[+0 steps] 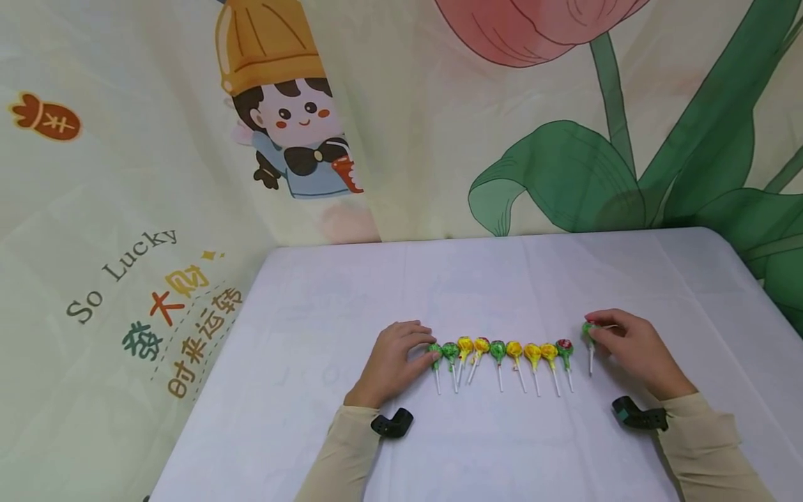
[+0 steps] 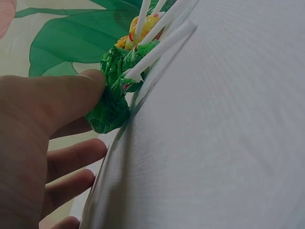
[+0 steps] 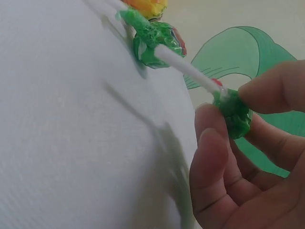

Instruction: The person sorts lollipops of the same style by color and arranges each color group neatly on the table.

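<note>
Several wrapped lollipops lie side by side in a row, heads away from me and sticks toward me. At the row's left end, my left hand (image 1: pixel 396 361) pinches the head of a green lollipop (image 2: pixel 109 90) between thumb and index finger; its other fingers are spread beside it. Off the right end, my right hand (image 1: pixel 636 348) pinches another green lollipop (image 3: pixel 234 114) by its head, with red showing near the stick. That one is lifted off the cloth, its shadow below and its stick free. Nearest to it in the row is a green-and-red lollipop (image 1: pixel 564 346).
Between the ends lie yellow lollipops (image 1: pixel 532 352) and other green ones (image 1: pixel 498 348). A white cloth (image 1: pixel 301 314) covers the table. Behind and to the left hangs a printed curtain (image 1: pixel 414 139). Black bands with small devices (image 1: pixel 392 423) sit at both wrists.
</note>
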Motion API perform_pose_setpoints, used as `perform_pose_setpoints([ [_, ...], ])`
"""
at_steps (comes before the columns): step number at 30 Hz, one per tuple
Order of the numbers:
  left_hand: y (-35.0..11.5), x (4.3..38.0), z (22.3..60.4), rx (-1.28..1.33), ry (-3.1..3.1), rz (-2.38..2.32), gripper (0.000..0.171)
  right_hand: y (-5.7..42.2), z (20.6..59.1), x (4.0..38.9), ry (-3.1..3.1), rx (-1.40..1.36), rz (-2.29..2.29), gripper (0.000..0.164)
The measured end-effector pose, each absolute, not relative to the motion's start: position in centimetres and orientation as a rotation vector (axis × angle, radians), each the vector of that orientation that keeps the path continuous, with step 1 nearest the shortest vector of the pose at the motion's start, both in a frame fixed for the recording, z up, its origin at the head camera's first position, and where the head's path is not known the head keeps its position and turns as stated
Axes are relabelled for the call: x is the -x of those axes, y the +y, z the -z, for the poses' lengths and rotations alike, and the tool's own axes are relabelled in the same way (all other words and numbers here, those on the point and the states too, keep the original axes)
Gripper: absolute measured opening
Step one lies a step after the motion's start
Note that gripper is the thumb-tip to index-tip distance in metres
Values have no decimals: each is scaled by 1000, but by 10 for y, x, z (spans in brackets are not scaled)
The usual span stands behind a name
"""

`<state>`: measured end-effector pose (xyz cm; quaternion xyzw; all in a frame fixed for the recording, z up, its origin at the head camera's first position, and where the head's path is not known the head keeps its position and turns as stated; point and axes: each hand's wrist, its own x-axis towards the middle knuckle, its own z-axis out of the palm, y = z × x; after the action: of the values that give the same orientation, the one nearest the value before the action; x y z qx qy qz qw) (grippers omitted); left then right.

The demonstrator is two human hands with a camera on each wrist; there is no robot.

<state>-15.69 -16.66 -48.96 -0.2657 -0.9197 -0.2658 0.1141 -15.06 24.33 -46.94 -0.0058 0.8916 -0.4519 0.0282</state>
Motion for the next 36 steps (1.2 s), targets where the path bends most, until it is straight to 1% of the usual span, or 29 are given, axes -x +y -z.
perform_pose_setpoints([
  [16,-166,155,488,763,-2721,793,28,248,471,156,2685,33,1487,40],
  [22,-168,155,487,761,-2729,798,29,247,464,161,2597,67,1527,45],
  [28,-172,155,489,747,-2732,804,29,236,456,171,2520,66,1537,49],
  [36,-169,155,491,748,-2739,802,30,226,450,187,2423,56,1583,49],
])
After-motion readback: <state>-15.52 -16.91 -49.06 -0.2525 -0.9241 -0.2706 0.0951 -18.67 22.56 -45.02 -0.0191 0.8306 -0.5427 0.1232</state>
